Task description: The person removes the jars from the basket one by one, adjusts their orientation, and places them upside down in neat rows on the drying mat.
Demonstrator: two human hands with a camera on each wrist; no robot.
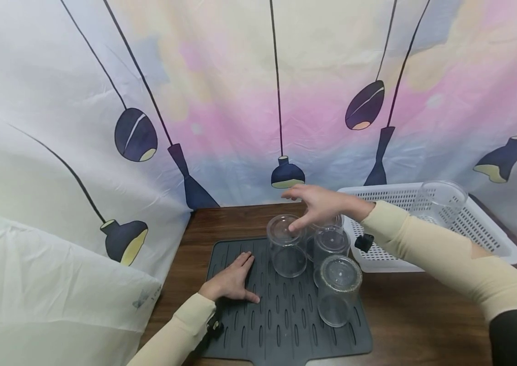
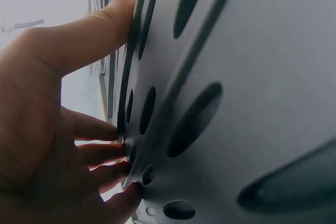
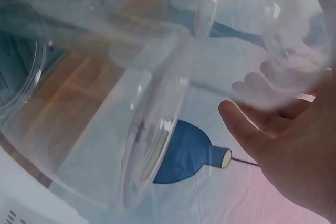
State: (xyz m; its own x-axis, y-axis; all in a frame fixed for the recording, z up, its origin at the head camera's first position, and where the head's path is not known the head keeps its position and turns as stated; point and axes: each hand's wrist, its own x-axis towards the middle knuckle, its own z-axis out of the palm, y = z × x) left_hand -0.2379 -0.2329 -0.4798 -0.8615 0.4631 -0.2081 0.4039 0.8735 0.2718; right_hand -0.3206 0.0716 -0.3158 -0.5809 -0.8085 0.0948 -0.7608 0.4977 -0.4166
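Observation:
My left hand (image 1: 231,282) rests with spread fingers on the left part of a dark grey draining mat (image 1: 277,325); in the left wrist view its fingertips (image 2: 123,203) touch the slotted surface. Over the back of the mat hovers my right hand (image 1: 320,203), thumb and fingers apart. Its thumb overlaps the top of the leftmost clear cup (image 1: 288,259), and whether they touch I cannot tell. More clear cups stand bottom-up to the right, among them the front cup (image 1: 338,305) and a middle cup (image 1: 330,241). One behind is partly hidden by the right hand.
A white perforated basket (image 1: 391,262) stands at the right, with a clear cup (image 1: 441,201) inside it. The right forearm crosses above the basket. Brown wooden table (image 1: 418,315) surrounds the mat, and a lamp-patterned cloth (image 1: 240,127) hangs behind.

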